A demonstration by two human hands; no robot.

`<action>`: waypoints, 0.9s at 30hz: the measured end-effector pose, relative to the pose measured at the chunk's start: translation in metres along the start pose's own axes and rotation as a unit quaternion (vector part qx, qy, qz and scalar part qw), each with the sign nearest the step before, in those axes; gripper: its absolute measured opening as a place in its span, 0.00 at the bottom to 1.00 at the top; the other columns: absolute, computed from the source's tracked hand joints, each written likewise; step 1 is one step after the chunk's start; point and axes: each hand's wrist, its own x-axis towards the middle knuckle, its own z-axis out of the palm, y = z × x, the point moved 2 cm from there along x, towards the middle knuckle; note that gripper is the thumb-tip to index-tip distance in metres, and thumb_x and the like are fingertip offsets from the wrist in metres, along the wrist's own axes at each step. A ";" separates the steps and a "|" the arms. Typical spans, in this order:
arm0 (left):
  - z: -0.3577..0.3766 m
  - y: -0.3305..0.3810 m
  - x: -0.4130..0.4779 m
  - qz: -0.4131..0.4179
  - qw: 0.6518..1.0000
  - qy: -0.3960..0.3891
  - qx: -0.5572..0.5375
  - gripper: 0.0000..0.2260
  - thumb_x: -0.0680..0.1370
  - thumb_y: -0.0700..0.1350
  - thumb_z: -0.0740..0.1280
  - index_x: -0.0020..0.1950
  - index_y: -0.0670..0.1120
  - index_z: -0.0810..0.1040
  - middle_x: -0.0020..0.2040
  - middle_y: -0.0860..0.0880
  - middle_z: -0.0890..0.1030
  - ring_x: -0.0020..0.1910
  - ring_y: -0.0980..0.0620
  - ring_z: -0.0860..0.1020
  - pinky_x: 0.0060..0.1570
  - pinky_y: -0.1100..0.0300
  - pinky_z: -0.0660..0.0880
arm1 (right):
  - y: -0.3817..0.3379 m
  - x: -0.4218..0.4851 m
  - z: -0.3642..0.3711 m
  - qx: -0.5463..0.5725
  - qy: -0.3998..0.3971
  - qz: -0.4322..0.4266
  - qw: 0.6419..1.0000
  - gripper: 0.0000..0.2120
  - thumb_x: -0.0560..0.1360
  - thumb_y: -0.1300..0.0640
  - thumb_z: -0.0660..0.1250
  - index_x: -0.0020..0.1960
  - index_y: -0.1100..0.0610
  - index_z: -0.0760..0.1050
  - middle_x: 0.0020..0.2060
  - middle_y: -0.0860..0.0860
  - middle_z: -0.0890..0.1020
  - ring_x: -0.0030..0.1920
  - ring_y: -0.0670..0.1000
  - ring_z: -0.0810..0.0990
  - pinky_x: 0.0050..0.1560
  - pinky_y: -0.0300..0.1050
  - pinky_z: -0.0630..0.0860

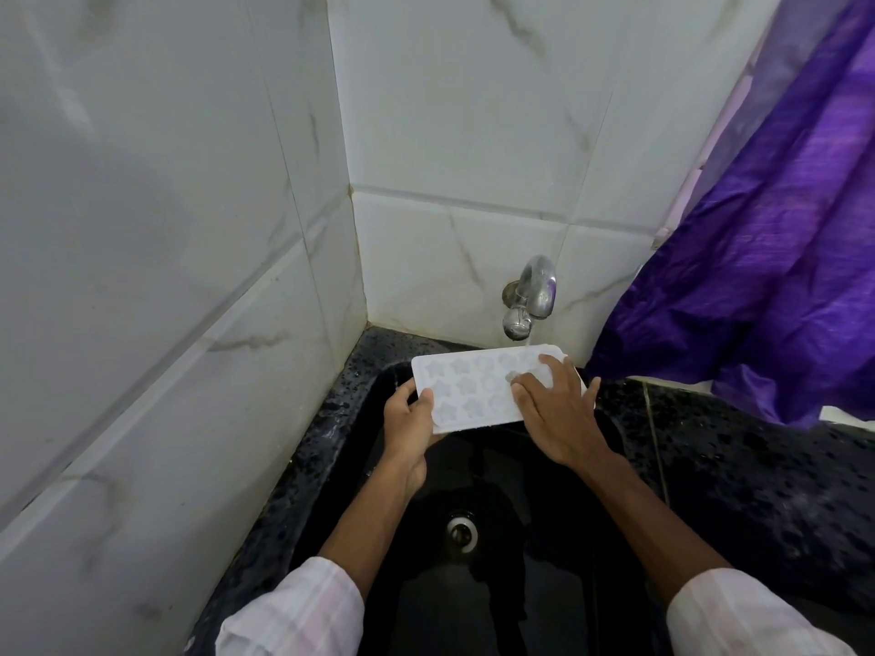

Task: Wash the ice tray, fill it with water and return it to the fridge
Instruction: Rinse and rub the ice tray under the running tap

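wash stage, early in the task. ice tray (pixel 468 388) is held roughly level over the black sink (pixel 331 419), right under the tap (pixel 528 295), star-shaped cavities facing up. left hand (pixel 409 421) grips the tray's left short edge, thumb on top and fingers curled underneath. right hand (pixel 551 404) lies flat on the tray's right half, fingers spread and straight, pressing on the cavities and not curled round anything; looks like rubbing them clean. a thin pale stream seems to fall from the spout onto the tray's far right corner, too faint to be sure. can't tell if any cavity holds water. no soap or sponge in view. drain (pixel 461 530) is visible in the basin below. purple curtain (pixel 757 277) hangs at right, near the tray but not touching it. judgement: washing in progress, not finished; left to do: rinse, fill the cavities, carry the tray level to the fridge, which is not in view
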 end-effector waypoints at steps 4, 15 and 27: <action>-0.001 0.000 -0.001 0.002 1.000 0.001 0.004 0.14 0.85 0.41 0.60 0.70 0.45 0.74 0.54 0.48 0.83 0.50 0.51 0.83 0.44 0.54 0.83 | 0.000 0.000 -0.002 -0.013 -0.005 -0.009 1.000 0.18 0.83 0.45 0.47 0.68 0.41 0.69 0.77 0.55 0.55 0.78 0.60 0.45 0.70 0.73 0.37; -0.001 -0.002 0.001 0.004 1.000 0.001 -0.001 0.13 0.85 0.41 0.59 0.69 0.46 0.74 0.52 0.50 0.83 0.50 0.51 0.83 0.44 0.54 0.83 | 0.001 -0.002 -0.001 0.002 -0.012 -0.013 1.000 0.19 0.83 0.44 0.46 0.69 0.40 0.69 0.77 0.53 0.55 0.78 0.59 0.44 0.70 0.71 0.36; -0.002 -0.007 0.010 -0.018 0.998 0.042 -0.035 0.13 0.85 0.40 0.59 0.68 0.44 0.74 0.55 0.46 0.82 0.48 0.50 0.82 0.39 0.56 0.82 | 0.011 0.000 0.002 0.083 0.047 -0.016 0.995 0.11 0.82 0.52 0.56 0.62 0.52 0.71 0.73 0.51 0.62 0.74 0.54 0.61 0.74 0.70 0.45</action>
